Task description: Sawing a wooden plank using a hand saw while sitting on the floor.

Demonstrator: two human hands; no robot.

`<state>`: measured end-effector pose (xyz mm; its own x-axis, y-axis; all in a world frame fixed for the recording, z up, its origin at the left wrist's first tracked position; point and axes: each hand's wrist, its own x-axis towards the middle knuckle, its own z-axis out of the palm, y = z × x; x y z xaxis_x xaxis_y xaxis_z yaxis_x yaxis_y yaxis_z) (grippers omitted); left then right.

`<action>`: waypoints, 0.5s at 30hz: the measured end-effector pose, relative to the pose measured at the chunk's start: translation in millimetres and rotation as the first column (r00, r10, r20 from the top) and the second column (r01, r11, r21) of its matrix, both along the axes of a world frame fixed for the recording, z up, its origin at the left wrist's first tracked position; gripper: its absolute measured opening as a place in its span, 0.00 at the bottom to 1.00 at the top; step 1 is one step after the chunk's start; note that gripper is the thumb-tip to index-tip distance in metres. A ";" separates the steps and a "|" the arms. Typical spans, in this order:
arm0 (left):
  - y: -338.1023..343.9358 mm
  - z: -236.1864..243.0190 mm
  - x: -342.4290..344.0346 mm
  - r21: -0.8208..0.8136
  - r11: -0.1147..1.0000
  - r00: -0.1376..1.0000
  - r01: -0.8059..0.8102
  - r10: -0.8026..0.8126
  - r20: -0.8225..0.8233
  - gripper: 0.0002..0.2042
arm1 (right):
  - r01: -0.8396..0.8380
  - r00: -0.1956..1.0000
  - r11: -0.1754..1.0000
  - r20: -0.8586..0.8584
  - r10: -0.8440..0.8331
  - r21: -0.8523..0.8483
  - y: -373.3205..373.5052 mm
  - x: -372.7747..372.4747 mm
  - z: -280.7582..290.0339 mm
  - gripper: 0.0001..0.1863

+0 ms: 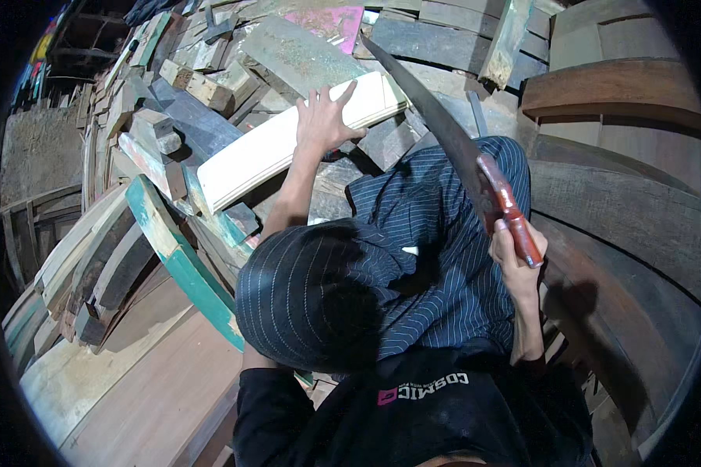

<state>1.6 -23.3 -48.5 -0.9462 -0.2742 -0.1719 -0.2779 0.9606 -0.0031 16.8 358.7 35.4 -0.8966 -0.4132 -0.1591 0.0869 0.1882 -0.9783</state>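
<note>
A long white board (245, 165) lies slanted in front of me on top of scrap wood. My left hand (323, 118) presses on it with the fingers spread apart, the fingertips near its far edge. In my right hand (516, 257) is a handsaw (453, 138), gripped by its reddish-brown wooden handle above my right thigh. The long dark blade points forward and to the left, passing close to the board's right end. Whether the blade touches the board I cannot tell.
Piles of wood offcuts (210, 89) surround the board. A curved green-painted piece (183, 261) leans at the left beside wide planks (144, 389). Dark curved planks (623, 206) line the right. A pink sheet (331, 27) and a wooden post (506, 47) are at the far side.
</note>
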 end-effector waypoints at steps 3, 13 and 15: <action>-8.9 -1.9 8.7 -0.037 0.999 1.000 -0.015 0.015 0.000 0.51 | 0.068 0.990 0.995 0.133 -0.057 -0.077 -23.6 5.9 13.2 0.10; 0.1 3.0 0.6 -0.039 0.999 1.000 -0.015 0.015 -0.015 0.51 | 0.019 0.984 0.996 -0.178 -0.004 0.084 -17.2 12.4 3.5 0.07; 0.0 4.3 -0.3 -0.041 0.999 1.000 -0.021 0.021 0.013 0.51 | 0.000 0.982 0.997 -0.188 0.015 0.076 -13.5 7.7 1.5 0.07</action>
<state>1.3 -23.3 -44.2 -0.9379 -0.3009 -0.1729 -0.2975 0.9536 -0.0458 24.5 345.2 36.9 -0.9105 -0.4130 -0.0189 -0.0990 0.2621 -0.9599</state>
